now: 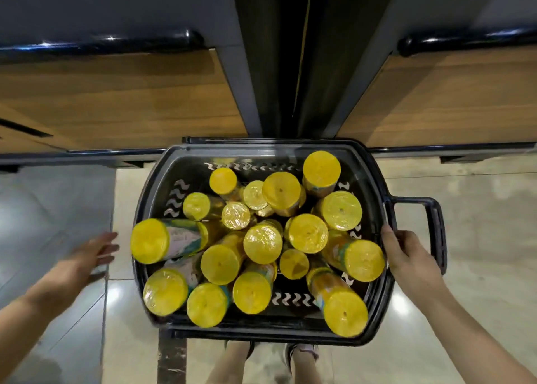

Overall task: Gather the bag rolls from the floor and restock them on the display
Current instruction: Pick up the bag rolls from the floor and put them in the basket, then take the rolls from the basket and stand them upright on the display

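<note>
A black plastic basket (374,180) stands in front of me, filled with several yellow bag rolls (263,244), most standing on end, some leaning. My right hand (406,255) grips the basket's right rim beside its side handle (434,226). My left hand (93,253) hovers left of the basket, fingers straight and blurred, touching nothing. One roll (151,241) lies tilted over the left rim and another (345,314) sticks up at the near right corner.
Wooden display units (116,99) with dark rails stand just behind the basket, with a dark gap (287,64) between them. The floor (479,267) is glossy tile. My feet (299,351) show under the basket's near edge.
</note>
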Tool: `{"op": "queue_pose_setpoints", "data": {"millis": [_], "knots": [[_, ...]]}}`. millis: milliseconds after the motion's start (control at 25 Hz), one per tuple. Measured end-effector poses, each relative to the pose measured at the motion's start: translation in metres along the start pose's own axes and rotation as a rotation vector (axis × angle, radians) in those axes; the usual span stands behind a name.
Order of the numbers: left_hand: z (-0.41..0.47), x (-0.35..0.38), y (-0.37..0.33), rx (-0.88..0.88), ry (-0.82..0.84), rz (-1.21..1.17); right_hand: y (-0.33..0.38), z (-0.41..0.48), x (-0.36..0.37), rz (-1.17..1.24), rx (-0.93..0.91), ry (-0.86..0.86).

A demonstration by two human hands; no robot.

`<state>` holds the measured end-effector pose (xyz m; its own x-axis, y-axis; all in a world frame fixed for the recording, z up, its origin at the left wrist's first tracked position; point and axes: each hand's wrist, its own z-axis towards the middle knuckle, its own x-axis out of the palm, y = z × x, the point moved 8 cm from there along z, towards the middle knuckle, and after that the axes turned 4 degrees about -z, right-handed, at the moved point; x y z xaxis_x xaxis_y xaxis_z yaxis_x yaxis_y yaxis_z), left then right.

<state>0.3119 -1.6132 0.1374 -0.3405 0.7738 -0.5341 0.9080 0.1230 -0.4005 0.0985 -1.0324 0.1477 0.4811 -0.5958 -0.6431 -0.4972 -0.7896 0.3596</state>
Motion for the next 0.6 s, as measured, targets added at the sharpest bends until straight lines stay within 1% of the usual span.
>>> {"op": "queue_pose_setpoints", "data": {"millis": [80,120,160,200,240,320,400,480,520,600], "knots": [[-0.011,0.036,0.004,-0.115,0.136,-0.155,-0.005,0.011,0.004,0.101,0.104,0.056],[-0.017,0.048,-0.004,-0.122,0.142,-0.209,-0.008,0.019,0.007,0.164,0.151,0.1],[-0.021,0.061,-0.015,-0.084,0.156,-0.253,-0.009,0.025,0.01,0.224,0.185,0.153],[-0.017,0.067,-0.02,-0.07,0.152,-0.358,-0.01,0.032,0.013,0.267,0.209,0.175],[-0.02,0.075,-0.031,-0.055,0.121,-0.425,-0.01,0.038,0.015,0.29,0.214,0.18],[-0.024,0.085,-0.045,-0.086,0.123,-0.57,-0.006,0.039,0.017,0.292,0.182,0.125],[-0.02,0.092,-0.041,-0.176,0.15,-0.608,-0.009,0.037,0.014,0.25,0.162,0.041],[-0.027,0.093,-0.045,-0.213,0.214,-0.59,-0.016,0.028,0.012,0.238,0.171,0.01],[-0.029,0.088,-0.043,-0.222,0.213,-0.549,-0.019,0.022,0.007,0.248,0.166,-0.006],[-0.051,0.076,-0.043,-0.225,0.251,-0.547,-0.024,0.003,-0.013,0.279,0.148,-0.046]]}}
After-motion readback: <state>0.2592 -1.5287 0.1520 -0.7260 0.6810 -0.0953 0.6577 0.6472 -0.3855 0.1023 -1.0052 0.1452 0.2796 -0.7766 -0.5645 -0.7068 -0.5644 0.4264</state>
